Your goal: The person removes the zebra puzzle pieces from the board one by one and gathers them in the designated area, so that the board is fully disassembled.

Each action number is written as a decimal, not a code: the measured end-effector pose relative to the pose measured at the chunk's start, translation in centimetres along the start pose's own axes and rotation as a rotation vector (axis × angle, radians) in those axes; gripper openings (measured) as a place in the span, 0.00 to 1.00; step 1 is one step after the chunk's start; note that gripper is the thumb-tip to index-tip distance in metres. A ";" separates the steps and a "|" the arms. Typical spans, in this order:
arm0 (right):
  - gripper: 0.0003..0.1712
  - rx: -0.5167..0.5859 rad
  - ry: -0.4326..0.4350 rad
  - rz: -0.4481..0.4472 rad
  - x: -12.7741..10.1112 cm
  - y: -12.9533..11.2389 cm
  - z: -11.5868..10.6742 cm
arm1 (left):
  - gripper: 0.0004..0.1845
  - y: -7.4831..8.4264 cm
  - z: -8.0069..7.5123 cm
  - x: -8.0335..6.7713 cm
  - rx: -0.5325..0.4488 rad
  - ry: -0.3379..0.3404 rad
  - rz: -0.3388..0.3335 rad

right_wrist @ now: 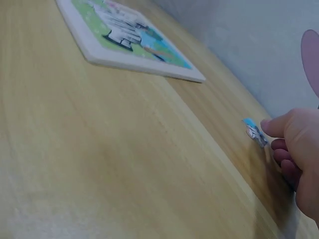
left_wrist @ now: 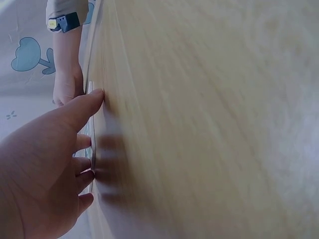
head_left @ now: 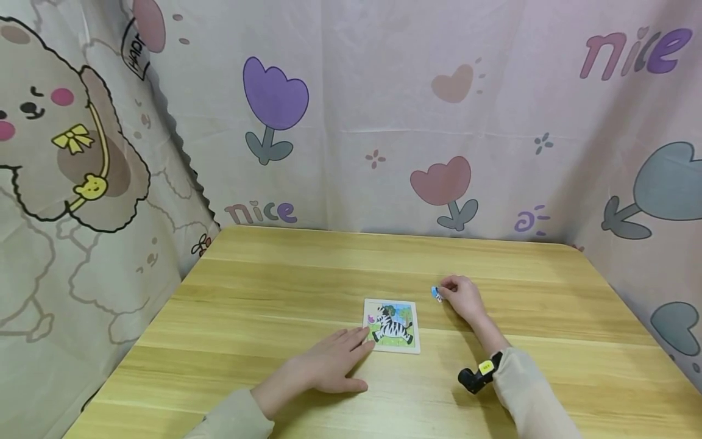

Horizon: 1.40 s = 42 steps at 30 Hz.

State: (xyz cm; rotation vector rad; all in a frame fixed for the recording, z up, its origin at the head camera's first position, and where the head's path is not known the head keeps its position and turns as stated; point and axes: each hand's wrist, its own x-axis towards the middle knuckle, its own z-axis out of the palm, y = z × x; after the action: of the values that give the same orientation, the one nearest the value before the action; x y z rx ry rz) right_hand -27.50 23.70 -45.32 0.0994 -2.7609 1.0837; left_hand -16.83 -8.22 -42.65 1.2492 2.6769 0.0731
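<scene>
A square zebra jigsaw puzzle (head_left: 392, 330) in a white frame lies flat on the wooden table, with a pale bare patch at its upper left. My left hand (head_left: 336, 361) rests beside it, fingers straight and their tips at the frame's left edge. To the right and beyond the puzzle, my right hand (head_left: 462, 296) pinches a small puzzle piece (head_left: 436, 294) between thumb and fingers. Blue and black-and-white stripes show on the piece (right_wrist: 255, 133) in the right wrist view, where it is close over the table. The other right fingers are curled under.
The wooden table (head_left: 285, 274) reaches back to a printed curtain (head_left: 351, 122) that hangs behind it and along both sides. A black camera with a yellow label (head_left: 480, 373) is strapped to my right wrist.
</scene>
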 end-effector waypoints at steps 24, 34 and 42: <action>0.14 0.177 -0.191 -0.143 -2.9 -6.7 3.5 | 0.43 -0.2 0.0 0.1 0.076 0.005 0.018; 0.16 0.001 -0.251 -0.235 -3.2 -7.8 5.1 | 0.44 -0.1 0.0 0.3 0.078 0.009 0.025; 0.14 -0.074 -0.280 -0.301 -2.9 -8.7 5.6 | 0.43 0.0 -0.1 0.2 0.064 0.004 0.018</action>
State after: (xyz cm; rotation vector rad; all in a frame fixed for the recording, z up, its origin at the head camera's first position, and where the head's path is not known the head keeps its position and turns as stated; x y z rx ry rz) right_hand -24.38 13.49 -44.10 0.6815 -2.8909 0.9492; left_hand -17.03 -8.07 -42.62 1.2929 2.6915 -0.0084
